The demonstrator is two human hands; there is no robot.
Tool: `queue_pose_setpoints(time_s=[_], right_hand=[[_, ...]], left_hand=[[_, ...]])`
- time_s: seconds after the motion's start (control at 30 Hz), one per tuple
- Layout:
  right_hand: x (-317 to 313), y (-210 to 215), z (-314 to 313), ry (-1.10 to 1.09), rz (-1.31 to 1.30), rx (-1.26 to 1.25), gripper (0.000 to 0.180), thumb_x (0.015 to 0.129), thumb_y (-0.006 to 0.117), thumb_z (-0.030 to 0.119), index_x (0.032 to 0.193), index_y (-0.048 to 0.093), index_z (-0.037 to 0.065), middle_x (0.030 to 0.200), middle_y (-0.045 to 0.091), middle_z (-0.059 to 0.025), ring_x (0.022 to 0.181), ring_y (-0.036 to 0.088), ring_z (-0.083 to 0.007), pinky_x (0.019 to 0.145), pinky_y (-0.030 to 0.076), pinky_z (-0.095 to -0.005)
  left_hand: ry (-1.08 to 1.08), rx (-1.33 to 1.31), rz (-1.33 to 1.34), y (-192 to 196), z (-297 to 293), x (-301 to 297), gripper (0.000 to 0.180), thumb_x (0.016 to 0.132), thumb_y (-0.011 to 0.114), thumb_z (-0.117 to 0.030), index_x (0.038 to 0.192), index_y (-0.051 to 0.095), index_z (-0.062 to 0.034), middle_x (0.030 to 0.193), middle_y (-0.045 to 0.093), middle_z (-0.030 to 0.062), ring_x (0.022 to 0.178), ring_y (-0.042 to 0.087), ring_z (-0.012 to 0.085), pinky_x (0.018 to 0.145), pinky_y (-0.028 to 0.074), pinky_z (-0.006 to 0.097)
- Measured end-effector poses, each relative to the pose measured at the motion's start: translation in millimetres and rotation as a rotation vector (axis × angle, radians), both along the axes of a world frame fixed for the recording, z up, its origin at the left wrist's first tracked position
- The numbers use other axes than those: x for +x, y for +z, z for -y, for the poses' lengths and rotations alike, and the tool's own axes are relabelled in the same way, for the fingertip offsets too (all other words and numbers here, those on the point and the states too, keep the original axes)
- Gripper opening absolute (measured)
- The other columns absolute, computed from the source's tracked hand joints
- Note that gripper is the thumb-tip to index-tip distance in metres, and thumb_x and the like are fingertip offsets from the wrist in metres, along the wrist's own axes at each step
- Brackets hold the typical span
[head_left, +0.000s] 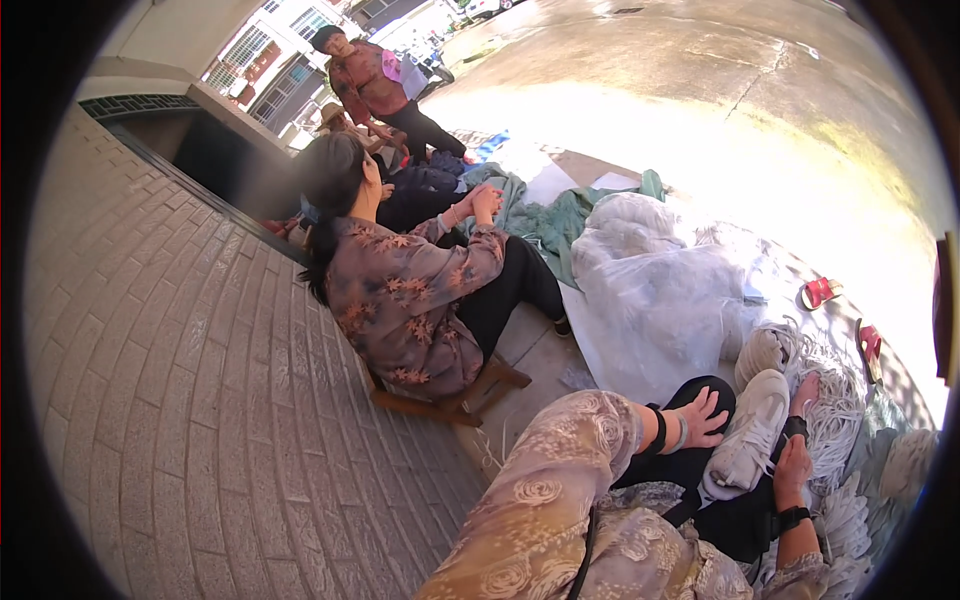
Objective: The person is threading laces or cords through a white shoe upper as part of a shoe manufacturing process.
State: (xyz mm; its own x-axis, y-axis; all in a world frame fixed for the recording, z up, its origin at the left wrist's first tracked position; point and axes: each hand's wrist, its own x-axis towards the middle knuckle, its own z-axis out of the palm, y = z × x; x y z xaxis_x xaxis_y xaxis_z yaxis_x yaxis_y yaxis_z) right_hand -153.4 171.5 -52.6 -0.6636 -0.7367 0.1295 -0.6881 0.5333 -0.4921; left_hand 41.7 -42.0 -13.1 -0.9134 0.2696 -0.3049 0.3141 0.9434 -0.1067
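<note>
My left hand [700,418] lies on my black-clad knee [722,392] with its fingers spread, holding nothing. My right hand [793,468] has its fingers curled in beside a dark band or cuff [795,427], and what they grip is hidden. Just past that band shows bare skin [805,392], which looks like a foot. A white lace-up shoe [748,435] sits between my two hands, its toe pointing away; whether a foot is in it I cannot tell. Close by on the right is a pile of white cord-like strands [836,415].
A large translucent plastic-wrapped white bundle [660,290] lies ahead, with green netting [550,225] behind it. Red sandals [820,293] stand at the right. To the left, a person [410,285] sits on a low wooden stool [450,405] by a brick wall [200,380]; more people are beyond.
</note>
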Motion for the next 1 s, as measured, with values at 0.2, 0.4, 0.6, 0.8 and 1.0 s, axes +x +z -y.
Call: queue_pose_setpoints(time_s=[0.2, 0.4, 0.6, 0.8, 1.0], right_hand=[[3.1, 7.2, 6.4, 0.016, -0.031, 0.000, 0.011, 0.087, 0.041, 0.013, 0.079, 0.043, 0.005, 0.068, 0.052, -0.0179, 0.066, 0.052, -0.0382, 0.056, 0.038, -0.0459], [3.4, 9.4, 5.9, -0.006, -0.021, 0.014, 0.009, 0.086, 0.043, 0.012, 0.081, 0.045, 0.005, 0.068, 0.052, -0.0173, 0.065, 0.053, -0.0371, 0.056, 0.039, -0.0446], [2.0, 2.4, 1.3, -0.011, -0.033, 0.000, 0.009, 0.087, 0.042, 0.012, 0.082, 0.044, 0.006, 0.068, 0.052, -0.0174, 0.066, 0.052, -0.0372, 0.056, 0.039, -0.0449], [6.2, 9.0, 3.5, -0.012, -0.027, -0.025, 0.009, 0.088, 0.041, 0.012, 0.082, 0.045, 0.006, 0.069, 0.052, -0.0176, 0.066, 0.052, -0.0374, 0.057, 0.039, -0.0450], [5.3, 7.5, 3.4, -0.027, -0.010, -0.028, 0.009, 0.087, 0.042, 0.012, 0.082, 0.045, 0.005, 0.068, 0.052, -0.0176, 0.066, 0.052, -0.0375, 0.057, 0.039, -0.0453]], left_hand=[[0.012, -0.009, -0.002, 2.9, 2.8, 1.7, 0.042, 0.084, 0.039, -0.030, 0.126, 0.037, -0.0257, 0.136, 0.028, 0.0161, 0.119, 0.030, 0.0495, 0.092, 0.022, 0.065], [0.002, -0.029, 0.012, 11.4, 3.6, 1.6, 0.043, 0.084, 0.040, -0.029, 0.127, 0.037, -0.0258, 0.136, 0.028, 0.0163, 0.119, 0.029, 0.0492, 0.092, 0.023, 0.064], [0.008, -0.022, 0.023, 8.0, 0.9, 0.6, 0.043, 0.084, 0.039, -0.028, 0.127, 0.036, -0.0253, 0.137, 0.027, 0.0160, 0.119, 0.029, 0.0497, 0.093, 0.022, 0.064], [0.007, -0.043, 0.091, 15.0, 0.6, -0.9, 0.044, 0.084, 0.039, -0.028, 0.128, 0.035, -0.0255, 0.138, 0.025, 0.0158, 0.120, 0.027, 0.0498, 0.093, 0.021, 0.064], [0.017, -0.031, 0.085, 10.7, 0.5, -0.5, 0.044, 0.084, 0.039, -0.029, 0.128, 0.035, -0.0256, 0.138, 0.026, 0.0156, 0.120, 0.027, 0.0499, 0.093, 0.021, 0.064]])
